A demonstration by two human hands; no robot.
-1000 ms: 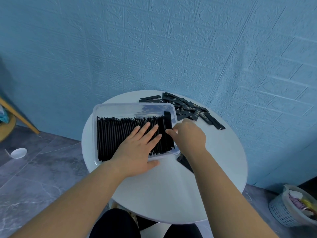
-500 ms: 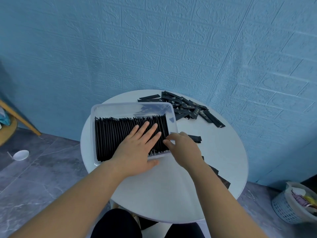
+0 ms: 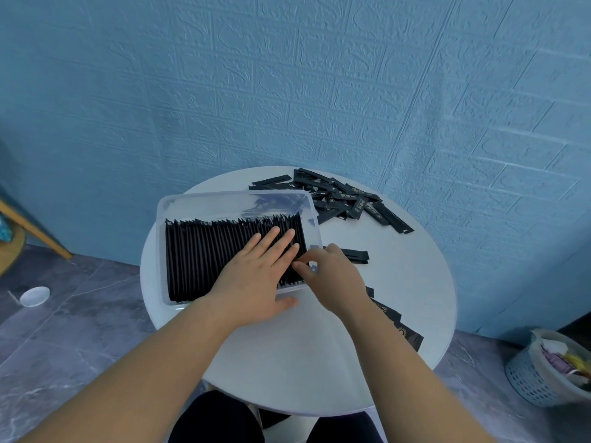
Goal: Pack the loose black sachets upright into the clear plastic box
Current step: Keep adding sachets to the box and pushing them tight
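Forearms reach from the near edge across a round white worktop (image 3: 287, 362), smooth and matte. Under the right one a few flat black sachets (image 3: 407, 335) lie within easy reach, I'd guess as the next ones to go in. Further in, the left hand (image 3: 252, 276) lies flat, its straight, spread fingers pressing on the tops of the packed sachets (image 3: 204, 257), seemingly to stop the thin, slippery row from fanning over. The right hand (image 3: 334, 278) has its fingertips curled in at the row's right end, against the box wall; whether it pinches a sachet there I cannot tell. The clear plastic box (image 3: 224, 197) is a shallow rounded rectangle, glossy and see-through. The sachets stand in it on edge, side by side, filling nearly its whole width, so this row looks close to full. Just beside its right wall lies a single sachet (image 3: 355, 254). Beyond, near the far rim, the loose pile (image 3: 345, 199) sprawls flat, foil-like by the look and marked with small pale print, before an embossed blue brick-pattern wall (image 3: 319, 91).
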